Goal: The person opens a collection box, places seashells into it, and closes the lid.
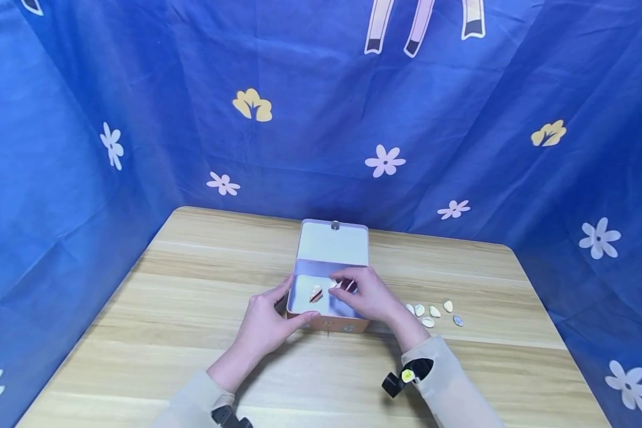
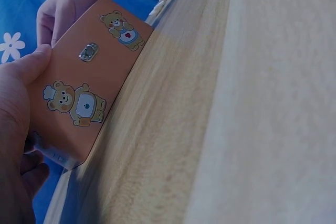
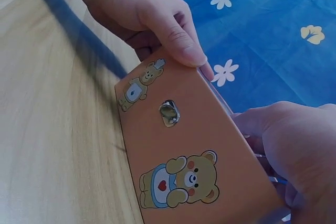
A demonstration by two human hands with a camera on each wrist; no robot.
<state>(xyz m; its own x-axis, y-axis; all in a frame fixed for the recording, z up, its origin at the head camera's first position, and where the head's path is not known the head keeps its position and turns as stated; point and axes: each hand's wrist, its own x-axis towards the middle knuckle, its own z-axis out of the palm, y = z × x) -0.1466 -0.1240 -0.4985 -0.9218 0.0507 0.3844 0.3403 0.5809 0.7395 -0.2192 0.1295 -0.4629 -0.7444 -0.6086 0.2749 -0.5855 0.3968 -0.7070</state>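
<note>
Because your right hand (image 1: 371,292) is inside the open box (image 2: 113,69), what counts is how it sits to the pale, dark-streaked piece (image 1: 315,291) on the box floor. That piece lies just left of your right fingers, toward the desk's left edge, its long axis slanting from near-left to far-right. Your right hand looks to be the better placed of the two for it. Those fingers are curled to a narrow gap with something pale showing between the tips; you can't tell from these views whether it is pinched. Your left hand (image 1: 267,321) grips the box at its near-left corner, thumb over the near rim, fingers along the left side.

The box stands near the middle of the desk (image 1: 192,333), its lid (image 1: 333,242) raised toward the far edge and its metal catch (image 3: 169,113) facing the near edge. To its right, toward the desk's right edge, lie several small pale pieces (image 1: 434,311) and a bluish one (image 1: 458,321), loose on the wood.
</note>
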